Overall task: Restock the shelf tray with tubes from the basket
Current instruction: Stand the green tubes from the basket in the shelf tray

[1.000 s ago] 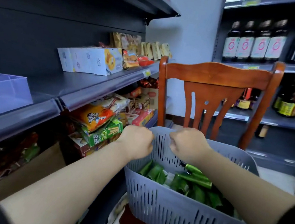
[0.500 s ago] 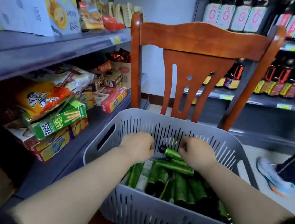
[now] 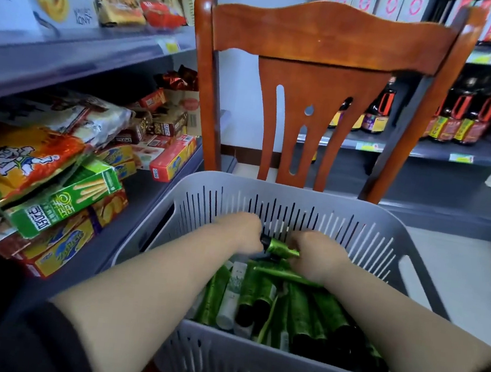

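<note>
While a second ago both fists hovered at the far rim of the grey slotted basket (image 3: 248,366) with the clear shelf tray in sight at the left, the view has since dropped and both hands are now down inside the basket. The left hand (image 3: 240,231) curls at the black cap end of a green tube (image 3: 281,248); the right hand (image 3: 314,259) grips its body, each grip closed round it. This looks like the first pick being lifted from the pile of green tubes (image 3: 300,311), with one white tube (image 3: 233,294) among them. The shelf tray is out of view, up to the left. The basket sits on a wooden chair (image 3: 324,45) whose tall back rises just behind. Snack boxes (image 3: 61,204) crowd the lower shelf beside it; sauce bottles (image 3: 460,118) line the far shelves
</note>
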Tool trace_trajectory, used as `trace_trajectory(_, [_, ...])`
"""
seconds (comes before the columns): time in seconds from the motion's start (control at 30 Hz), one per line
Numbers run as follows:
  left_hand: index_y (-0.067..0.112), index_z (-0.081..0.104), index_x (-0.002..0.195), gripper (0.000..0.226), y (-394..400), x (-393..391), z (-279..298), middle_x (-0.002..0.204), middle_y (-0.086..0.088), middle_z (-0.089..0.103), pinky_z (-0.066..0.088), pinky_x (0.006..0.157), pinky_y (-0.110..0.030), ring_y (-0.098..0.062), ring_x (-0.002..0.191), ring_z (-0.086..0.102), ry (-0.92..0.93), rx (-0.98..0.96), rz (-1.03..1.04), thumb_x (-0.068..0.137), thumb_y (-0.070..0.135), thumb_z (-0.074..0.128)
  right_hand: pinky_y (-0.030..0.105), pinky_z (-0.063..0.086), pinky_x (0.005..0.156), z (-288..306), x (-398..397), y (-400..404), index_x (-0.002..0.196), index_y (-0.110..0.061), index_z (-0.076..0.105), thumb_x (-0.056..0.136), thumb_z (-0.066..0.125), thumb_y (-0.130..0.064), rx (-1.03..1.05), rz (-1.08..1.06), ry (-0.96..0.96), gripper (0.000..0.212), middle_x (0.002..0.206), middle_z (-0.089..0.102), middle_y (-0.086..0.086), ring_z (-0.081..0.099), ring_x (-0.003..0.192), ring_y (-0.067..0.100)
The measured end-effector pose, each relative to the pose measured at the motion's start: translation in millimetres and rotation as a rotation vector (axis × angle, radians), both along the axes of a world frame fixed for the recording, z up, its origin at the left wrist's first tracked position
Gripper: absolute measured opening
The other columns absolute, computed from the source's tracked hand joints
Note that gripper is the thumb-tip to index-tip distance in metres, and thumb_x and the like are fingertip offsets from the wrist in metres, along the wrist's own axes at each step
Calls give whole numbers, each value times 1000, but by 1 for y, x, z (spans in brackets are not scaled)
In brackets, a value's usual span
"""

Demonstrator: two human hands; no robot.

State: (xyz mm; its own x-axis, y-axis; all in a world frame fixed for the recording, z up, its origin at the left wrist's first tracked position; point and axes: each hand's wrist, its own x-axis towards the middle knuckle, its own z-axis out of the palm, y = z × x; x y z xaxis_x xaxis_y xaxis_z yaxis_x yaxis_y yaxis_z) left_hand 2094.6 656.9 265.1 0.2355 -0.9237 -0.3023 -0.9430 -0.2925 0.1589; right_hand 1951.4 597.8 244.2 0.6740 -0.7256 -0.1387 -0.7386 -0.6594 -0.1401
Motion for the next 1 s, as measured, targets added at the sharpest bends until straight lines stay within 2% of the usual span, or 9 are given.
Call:
trace_trajectory(0.1, [12,65,107,29,-10,-8,-26,86,-2,58,45,69,-28,-22,87,60,14,76,-7,88,33,56,35,49,84,-8,-1,-3,114,-19,54,86,57,-29,13,-7,110,30,116,57,5,56,106,26])
trace_trajectory(0.27, [5,59,120,46,-11,-24,-61,93,-2,47,38,72,-28,-19,85,47,213,186,-30,88,37,60,44,46,96,-26,-1,-2,130,-14,43,87,58,-25,25,56,340,47,127,49,11,49,118,30])
trace_trajectory(0.4, [0,56,120,48,-12,-25,-64,72,-1,43,37,52,-23,-16,68,47,213,201,60,87,34,63,49,35,105,-31,-1,1,134,-12,39,89,57,-34,17,55,371,53,139,39,13,37,129,33])
trace_trajectory(0.5, [-3,55,121,49,-7,-25,-67,78,-8,54,46,59,-28,-21,77,51,256,215,122,86,31,64,50,31,108,-34,0,1,134,-11,42,89,59,-31,-6,40,389,53,142,37,14,35,132,33])
trace_trajectory(0.6, [6,60,106,44,-5,-30,-70,68,-2,45,45,60,-28,-19,73,53,228,235,116,83,43,65,50,28,110,-33,0,1,136,-9,42,89,59,-26,-6,18,406,53,148,31,14,28,137,34])
trace_trajectory(0.77, [5,56,119,60,-5,-36,-72,107,-11,60,41,70,-27,-27,105,60,141,214,78,81,51,64,43,42,97,-29,-1,-2,125,-8,49,90,57,-21,76,-32,365,38,130,46,14,47,119,32])
trace_trajectory(0.83, [6,56,118,58,-4,-36,-72,102,-9,57,41,71,-27,-26,106,59,134,210,83,81,49,65,38,46,86,-27,1,-1,119,-7,52,90,57,-21,127,-47,365,32,115,53,10,54,106,28])
trace_trajectory(0.93, [8,58,117,51,-6,-36,-72,95,-4,53,42,69,-27,-21,97,59,159,229,105,81,44,67,31,45,69,-24,4,-3,83,-9,54,88,59,-21,190,-53,377,14,80,49,2,53,81,21])
trace_trajectory(1.0, [8,56,120,51,-7,-36,-70,98,-5,53,45,71,-26,-19,90,55,173,242,133,82,40,66,31,49,73,-20,5,-4,81,-7,54,86,64,-25,232,-64,369,21,74,46,1,52,80,20])
